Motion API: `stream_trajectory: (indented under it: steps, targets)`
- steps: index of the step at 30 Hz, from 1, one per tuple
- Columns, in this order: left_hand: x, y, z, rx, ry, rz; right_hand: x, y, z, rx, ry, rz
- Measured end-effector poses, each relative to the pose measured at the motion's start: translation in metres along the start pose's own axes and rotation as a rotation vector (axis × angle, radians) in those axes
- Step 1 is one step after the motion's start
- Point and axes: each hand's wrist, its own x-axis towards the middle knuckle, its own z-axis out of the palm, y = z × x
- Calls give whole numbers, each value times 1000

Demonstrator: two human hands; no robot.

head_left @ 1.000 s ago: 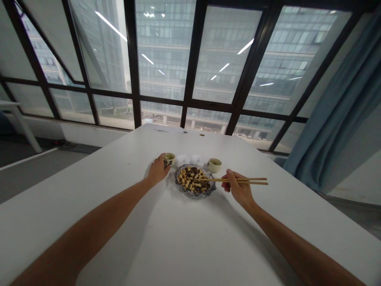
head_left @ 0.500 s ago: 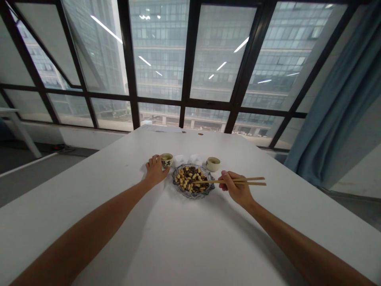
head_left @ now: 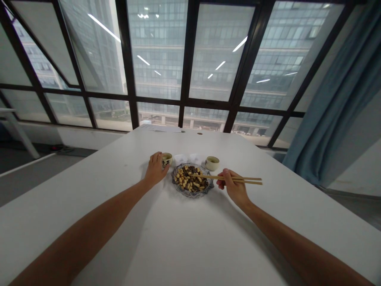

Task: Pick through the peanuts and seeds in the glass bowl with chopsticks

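A pair of wooden chopsticks (head_left: 250, 180) is pinched in my right hand (head_left: 233, 186), right of a clear scalloped glass dish (head_left: 195, 194). Their tips reach in among the peanuts and dark seeds (head_left: 187, 180) that fill the dish. My left hand (head_left: 154, 171) wraps the left side of a small cream cup (head_left: 167, 159) with black characters, thumb in front and fingers behind. That cup stands upright on the table, just left of the dish. Whether the tips grip a piece is too small to make out.
A second cream cup (head_left: 212, 163) stands behind the dish on the right. Between the cups sit two small white dishes (head_left: 180, 159). Papers (head_left: 162, 128) and two small round things lie at the far edge of the white table (head_left: 184, 246). Windows and a blue curtain (head_left: 327, 119) lie beyond.
The chopstick tips have shifted slightly up and left within the dish, and my right hand has moved a little with them. My left hand stays at the cup.
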Motion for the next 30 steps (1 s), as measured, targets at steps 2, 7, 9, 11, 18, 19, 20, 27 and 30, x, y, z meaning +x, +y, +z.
stream_trajectory:
  steps: [2, 7, 9, 11, 18, 19, 20, 27, 30]
  targets:
    - [1, 1, -1, -41, -19, 58, -2, 3, 1, -14, -26, -7]
    - [2, 5, -4, -40, -89, 6, -5, 0, 2, -56, -64, -32]
    - [2, 6, -4, -35, -113, -11, -5, -2, 1, -60, -44, -40]
    - [1, 5, -4, -34, -128, -13, -4, -3, 1, -64, -28, -44]
    - [0, 3, -2, -33, -118, -4, -3, -14, -1, -59, 41, -42]
    - [0, 3, -3, -34, -120, -5, -4, -16, -1, -67, 45, -45]
    - [1, 3, -3, -35, -125, -5, -4, -16, -1, -78, 39, -50]
    - [1, 7, -5, -10, -134, -22, -8, -8, -4, -202, -78, -113]
    - [1, 6, -4, 14, -132, -36, -8, -13, -8, -349, -144, -203]
